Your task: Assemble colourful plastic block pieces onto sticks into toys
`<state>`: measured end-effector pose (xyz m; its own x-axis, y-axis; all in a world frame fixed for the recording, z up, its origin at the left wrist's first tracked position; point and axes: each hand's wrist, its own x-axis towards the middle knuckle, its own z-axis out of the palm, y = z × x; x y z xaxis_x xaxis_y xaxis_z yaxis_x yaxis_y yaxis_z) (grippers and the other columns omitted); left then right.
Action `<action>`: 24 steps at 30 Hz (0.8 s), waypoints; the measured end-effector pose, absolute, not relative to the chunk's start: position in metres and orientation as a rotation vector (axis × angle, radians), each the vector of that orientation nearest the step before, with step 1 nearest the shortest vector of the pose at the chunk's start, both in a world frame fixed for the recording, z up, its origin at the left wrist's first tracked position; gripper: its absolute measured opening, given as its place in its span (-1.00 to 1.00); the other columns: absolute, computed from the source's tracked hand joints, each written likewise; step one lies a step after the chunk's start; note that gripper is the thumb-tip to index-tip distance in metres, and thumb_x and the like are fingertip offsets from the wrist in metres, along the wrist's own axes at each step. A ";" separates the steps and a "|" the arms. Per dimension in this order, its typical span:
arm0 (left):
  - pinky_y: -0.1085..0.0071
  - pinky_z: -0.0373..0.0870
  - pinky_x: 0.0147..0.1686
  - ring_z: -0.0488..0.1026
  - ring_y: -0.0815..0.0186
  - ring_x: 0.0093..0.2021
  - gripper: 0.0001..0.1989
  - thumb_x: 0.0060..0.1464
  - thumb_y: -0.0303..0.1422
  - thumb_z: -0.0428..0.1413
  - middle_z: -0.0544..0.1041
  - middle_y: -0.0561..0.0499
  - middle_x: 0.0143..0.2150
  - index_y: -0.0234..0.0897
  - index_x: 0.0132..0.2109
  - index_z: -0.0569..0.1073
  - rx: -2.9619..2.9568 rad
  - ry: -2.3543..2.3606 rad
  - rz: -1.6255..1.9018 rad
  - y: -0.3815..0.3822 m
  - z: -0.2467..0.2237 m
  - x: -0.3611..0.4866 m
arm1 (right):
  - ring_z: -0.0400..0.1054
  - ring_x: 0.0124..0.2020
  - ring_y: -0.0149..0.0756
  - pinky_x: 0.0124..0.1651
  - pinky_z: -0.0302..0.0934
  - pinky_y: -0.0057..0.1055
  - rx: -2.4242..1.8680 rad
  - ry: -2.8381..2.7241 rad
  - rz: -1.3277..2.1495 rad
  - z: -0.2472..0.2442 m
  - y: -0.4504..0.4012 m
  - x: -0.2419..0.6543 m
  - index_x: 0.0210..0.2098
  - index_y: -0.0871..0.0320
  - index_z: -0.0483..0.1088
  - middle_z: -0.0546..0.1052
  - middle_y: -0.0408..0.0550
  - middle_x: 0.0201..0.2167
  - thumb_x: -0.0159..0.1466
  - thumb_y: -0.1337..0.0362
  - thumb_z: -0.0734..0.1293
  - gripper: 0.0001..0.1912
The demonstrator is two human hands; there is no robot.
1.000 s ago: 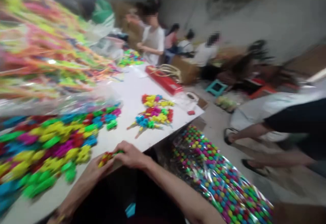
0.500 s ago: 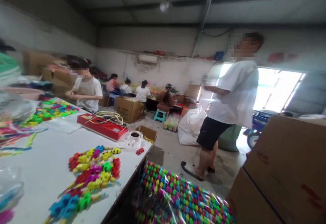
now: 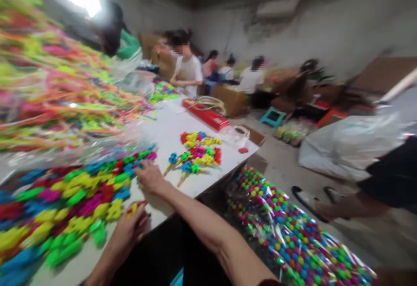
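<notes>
My left hand (image 3: 128, 229) is low at the table's front edge, its fingers shut on a small yellow and red plastic piece (image 3: 132, 209). My right hand (image 3: 150, 178) reaches forward, its fingertips at the edge of a large heap of bright plastic toy pieces (image 3: 71, 201). These pieces are yellow, green, blue, red and magenta. A smaller pile of linked pieces on sticks (image 3: 195, 156) lies further along the white table (image 3: 169, 129), beyond my right hand.
A long mass of colourful sticks (image 3: 55, 86) fills the left side. A red box (image 3: 205, 114) with looped cable stands on the table. A bulging clear bag of coloured pieces (image 3: 293, 229) lies below the table's edge. Seated co-workers (image 3: 185, 67) and a standing person's leg (image 3: 355, 205) are nearby.
The view has swung from the room back down to the table. My right hand has left the small piece and moved forward to the heap, while my left hand keeps hold of the piece.
</notes>
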<state>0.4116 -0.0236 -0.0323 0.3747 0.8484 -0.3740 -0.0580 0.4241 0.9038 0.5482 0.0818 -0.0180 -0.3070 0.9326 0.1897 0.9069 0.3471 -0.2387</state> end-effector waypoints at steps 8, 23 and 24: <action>0.61 0.21 -0.59 0.31 0.51 -0.50 -0.38 -0.18 0.01 0.44 0.50 0.11 -0.37 -0.32 -0.10 0.49 0.736 1.085 0.836 -0.033 -0.030 0.376 | 0.28 0.01 -0.10 0.14 0.28 -0.10 -1.527 -2.058 0.452 -0.037 0.050 0.554 -0.17 0.19 0.45 0.45 0.10 -0.09 0.36 0.23 0.33 -0.85; 0.57 0.35 -0.54 0.40 0.50 -0.50 -0.42 -0.20 -0.15 0.49 0.52 0.07 -0.38 -0.38 -0.12 0.48 0.500 0.877 1.033 -0.041 -0.038 0.432 | 0.51 -0.22 -0.19 -0.15 0.43 -0.23 -1.075 -0.880 1.514 -0.046 -0.046 0.579 -0.01 0.05 0.34 0.59 -0.03 -0.19 0.22 -0.24 0.36 -0.43; 0.56 0.35 -0.54 0.40 0.49 -0.51 -0.43 -0.19 -0.14 0.49 0.52 0.06 -0.38 -0.39 -0.12 0.49 0.522 0.880 1.025 -0.042 -0.038 0.432 | 0.49 -0.31 -0.23 -0.26 0.40 -0.29 -1.130 -0.905 1.505 -0.045 -0.046 0.580 -0.01 0.05 0.34 0.57 -0.07 -0.26 0.21 -0.24 0.37 -0.42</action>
<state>0.4318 -0.0423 -0.0382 0.2363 0.8947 -0.3790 -0.5105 0.4462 0.7350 0.5804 -0.0463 -0.0450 -0.0567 0.9769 -0.2062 -0.2756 -0.2138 -0.9372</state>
